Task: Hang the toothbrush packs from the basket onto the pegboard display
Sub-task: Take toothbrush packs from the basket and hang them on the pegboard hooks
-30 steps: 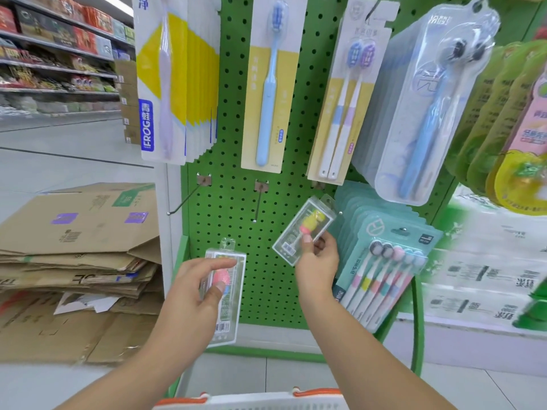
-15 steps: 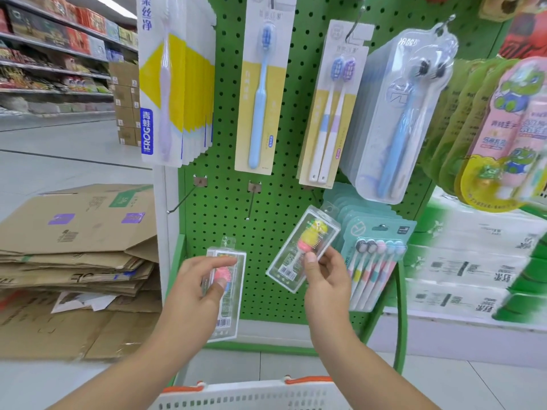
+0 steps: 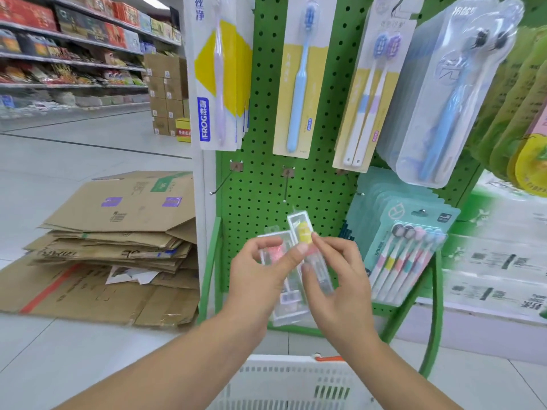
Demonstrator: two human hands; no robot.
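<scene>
My left hand (image 3: 257,276) grips a clear pack with a pink toothbrush (image 3: 291,303) in front of the green pegboard (image 3: 260,184). My right hand (image 3: 334,279) pinches a second clear pack with a yellow toothbrush (image 3: 303,229), held upright and overlapping the pink one. Both hands meet at centre, below two bare metal pegs (image 3: 285,184). The white basket (image 3: 284,383) sits at the bottom edge, its inside hidden.
Larger toothbrush packs hang along the top of the board, and a teal multi-brush pack (image 3: 411,241) hangs at the right. Flattened cardboard boxes (image 3: 118,241) lie on the floor to the left. Store shelves (image 3: 74,54) line the far left aisle.
My two hands have come together: the right hand brought the yellow pack left and upright against the pink pack, and the left hand moved right toward it.
</scene>
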